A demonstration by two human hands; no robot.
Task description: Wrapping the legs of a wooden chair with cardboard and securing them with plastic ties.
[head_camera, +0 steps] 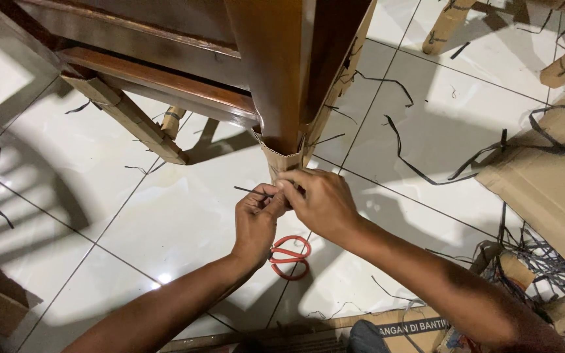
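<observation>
A dark brown wooden furniture leg (pixel 276 78) stands on the white tiled floor, its foot wrapped in brown cardboard (pixel 282 162). My left hand (pixel 254 222) and my right hand (pixel 322 202) meet at the bottom of that wrap. Both pinch a thin black strap (pixel 251 191), whose free end sticks out to the left. My right hand presses against the cardboard. Red-handled scissors (pixel 290 256) lie on the floor just below my hands, partly hidden by my left wrist.
Other cardboard-wrapped legs show at left (pixel 129 117) and top right (pixel 446 26). Cardboard sheets (pixel 550 183) lie at right, with a tangle of black straps (pixel 531 255). Loose strap pieces (pixel 420 167) litter the tiles. A printed cardboard box (pixel 400 323) sits at the bottom.
</observation>
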